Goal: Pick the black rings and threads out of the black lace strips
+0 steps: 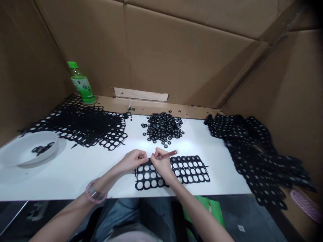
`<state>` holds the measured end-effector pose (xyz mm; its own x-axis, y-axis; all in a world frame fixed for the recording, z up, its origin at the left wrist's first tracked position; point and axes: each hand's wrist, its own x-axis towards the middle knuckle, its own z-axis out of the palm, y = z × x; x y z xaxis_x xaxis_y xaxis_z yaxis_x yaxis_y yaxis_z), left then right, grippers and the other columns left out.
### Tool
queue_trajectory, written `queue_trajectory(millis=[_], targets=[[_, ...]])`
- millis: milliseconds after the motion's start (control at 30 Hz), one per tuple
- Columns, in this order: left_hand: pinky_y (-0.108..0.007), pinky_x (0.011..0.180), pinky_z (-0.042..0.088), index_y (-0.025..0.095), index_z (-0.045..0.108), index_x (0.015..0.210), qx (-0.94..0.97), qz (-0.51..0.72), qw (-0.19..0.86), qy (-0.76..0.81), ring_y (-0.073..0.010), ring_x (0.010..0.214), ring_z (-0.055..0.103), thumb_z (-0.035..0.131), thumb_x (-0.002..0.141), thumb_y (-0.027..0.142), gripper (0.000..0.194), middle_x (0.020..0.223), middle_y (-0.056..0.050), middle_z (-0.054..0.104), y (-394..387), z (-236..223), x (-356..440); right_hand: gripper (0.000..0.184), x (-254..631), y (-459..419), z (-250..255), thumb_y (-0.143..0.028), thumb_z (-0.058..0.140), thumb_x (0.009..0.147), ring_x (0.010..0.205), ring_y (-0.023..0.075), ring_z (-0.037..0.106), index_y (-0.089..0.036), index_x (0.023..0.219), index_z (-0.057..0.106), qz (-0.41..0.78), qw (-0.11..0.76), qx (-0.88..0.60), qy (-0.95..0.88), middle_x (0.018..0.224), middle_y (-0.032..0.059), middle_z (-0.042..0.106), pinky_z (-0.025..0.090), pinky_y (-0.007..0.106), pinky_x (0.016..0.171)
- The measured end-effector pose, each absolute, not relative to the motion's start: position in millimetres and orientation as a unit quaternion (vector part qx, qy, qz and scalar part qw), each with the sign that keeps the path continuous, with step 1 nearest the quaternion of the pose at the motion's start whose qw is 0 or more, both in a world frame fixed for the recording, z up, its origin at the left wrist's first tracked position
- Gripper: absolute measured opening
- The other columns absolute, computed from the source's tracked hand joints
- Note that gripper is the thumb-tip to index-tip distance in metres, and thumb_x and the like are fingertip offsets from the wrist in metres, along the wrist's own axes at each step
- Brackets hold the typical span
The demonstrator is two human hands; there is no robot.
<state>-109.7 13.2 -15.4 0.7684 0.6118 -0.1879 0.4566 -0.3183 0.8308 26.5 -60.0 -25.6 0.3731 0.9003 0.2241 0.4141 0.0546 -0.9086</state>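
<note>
A black sheet with rows of round holes [193, 171] lies flat on the white table before me. My left hand [133, 161] is closed in a pinch at its far edge, near the left corner. Close beside it, my right hand [161, 164] grips a slim tool with a reddish-brown handle [169, 154]; the handle points right and its working tip is hidden by my fingers. Along the sheet's far row, right of that hand, the holes look darker, with rings in them. Just beyond my hands is a heap of small black rings [164, 127].
Black holed sheets are piled at left [88, 122], and more black material with pale dots [247, 144] hangs over the right edge. A white bowl [15, 148] holds some black pieces. A green bottle [83, 85] stands at back left. Cardboard walls [176, 53] enclose the table.
</note>
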Motion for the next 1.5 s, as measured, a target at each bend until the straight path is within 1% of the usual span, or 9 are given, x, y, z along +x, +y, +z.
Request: queue_trajectory(millis=[67,233,333,433,600,767,867,1333,1500], targets=[[-0.02,0.05,0.025,0.015,0.049,0.061,0.795,0.087,0.507,0.322,-0.0095,0.053,0.033,0.047,0.075,0.037,0.027,0.053,0.005,0.037,13.2,-18.4,-110.0,0.025,24.9,-59.7,-26.8,-0.011,0.047,0.062,0.042,0.0082,0.029,-0.02,0.047,0.029,0.243,0.518,-0.637,-0.517,0.042,-0.0073,0.03,0.022,0.023,0.045],[-0.02,0.052,0.026,0.015,0.047,0.06,0.776,0.095,0.546,0.302,-0.0098,0.053,0.035,0.044,0.076,0.036,0.026,0.054,0.005,0.037,11.5,-12.9,-108.0,0.024,37.3,-57.0,-30.1,-0.015,0.052,0.06,0.041,0.0074,0.032,-0.02,0.047,0.032,0.319,0.602,-0.589,-0.434,0.042,-0.0079,0.034,0.023,0.022,0.043],[-0.021,0.058,0.031,0.017,0.05,0.062,0.816,0.098,0.473,0.318,-0.0131,0.063,0.045,0.04,0.077,0.032,0.024,0.062,0.002,0.05,8.4,-3.0,-103.9,0.025,49.9,-56.4,-31.7,-0.022,0.047,0.067,0.035,0.007,0.031,-0.023,0.054,0.026,0.33,0.635,-0.579,-0.391,0.043,-0.0093,0.032,0.022,0.02,0.037],[-0.023,0.063,0.033,0.018,0.053,0.065,0.85,0.078,0.38,0.355,-0.016,0.071,0.05,0.036,0.078,0.03,0.024,0.07,0.001,0.057,4.3,5.4,-97.1,0.027,54.3,-58.2,-32.6,-0.023,0.049,0.067,0.034,0.0067,0.031,-0.023,0.055,0.025,0.327,0.657,-0.571,-0.368,0.041,-0.0104,0.03,0.023,0.02,0.036],[-0.024,0.059,0.031,0.019,0.058,0.065,0.864,0.029,0.334,0.374,-0.0191,0.069,0.053,0.036,0.08,0.048,0.039,0.066,-0.002,0.061,-0.4,10.0,-87.0,0.028,50.8,-63.2,-32.1,-0.022,0.053,0.066,0.036,0.0066,0.033,-0.022,0.052,0.028,0.309,0.669,-0.571,-0.362,0.04,-0.0101,0.032,0.026,0.02,0.039],[-0.022,0.058,0.032,0.017,0.06,0.068,0.867,0.038,0.373,0.329,-0.0167,0.065,0.052,0.044,0.078,0.046,0.034,0.065,0.0,0.06,3.2,3.9,-90.8,0.026,51.0,-64.5,-32.4,-0.017,0.051,0.064,0.039,0.0075,0.035,-0.022,0.052,0.029,0.284,0.663,-0.59,-0.363,0.044,-0.0094,0.031,0.029,0.021,0.042],[-0.022,0.058,0.033,0.016,0.059,0.066,0.866,0.061,0.383,0.314,-0.0151,0.064,0.049,0.044,0.079,0.042,0.033,0.064,0.001,0.058,4.9,0.3,-94.2,0.024,50.6,-64.8,-31.3,-0.015,0.05,0.063,0.042,0.0088,0.037,-0.022,0.051,0.03,0.276,0.647,-0.601,-0.379,0.045,-0.0087,0.031,0.03,0.022,0.044],[-0.023,0.064,0.038,0.014,0.058,0.071,0.831,0.104,0.461,0.295,-0.0149,0.067,0.049,0.042,0.079,0.038,0.03,0.068,0.0,0.058,4.2,-10.7,-96.2,0.027,44.0,-64.6,-29.2,-0.014,0.049,0.066,0.045,0.0101,0.033,-0.021,0.048,0.03,0.229,0.543,-0.646,-0.485,0.045,-0.0068,0.032,0.026,0.024,0.048],[-0.022,0.063,0.037,0.014,0.056,0.072,0.798,0.119,0.524,0.273,-0.0136,0.065,0.047,0.044,0.078,0.036,0.026,0.066,0.001,0.054,5.4,-16.1,-97.4,0.027,43.4,-62.7,-31.7,-0.014,0.053,0.062,0.043,0.0092,0.032,-0.02,0.045,0.033,0.274,0.579,-0.615,-0.46,0.042,-0.0073,0.034,0.024,0.025,0.048]])
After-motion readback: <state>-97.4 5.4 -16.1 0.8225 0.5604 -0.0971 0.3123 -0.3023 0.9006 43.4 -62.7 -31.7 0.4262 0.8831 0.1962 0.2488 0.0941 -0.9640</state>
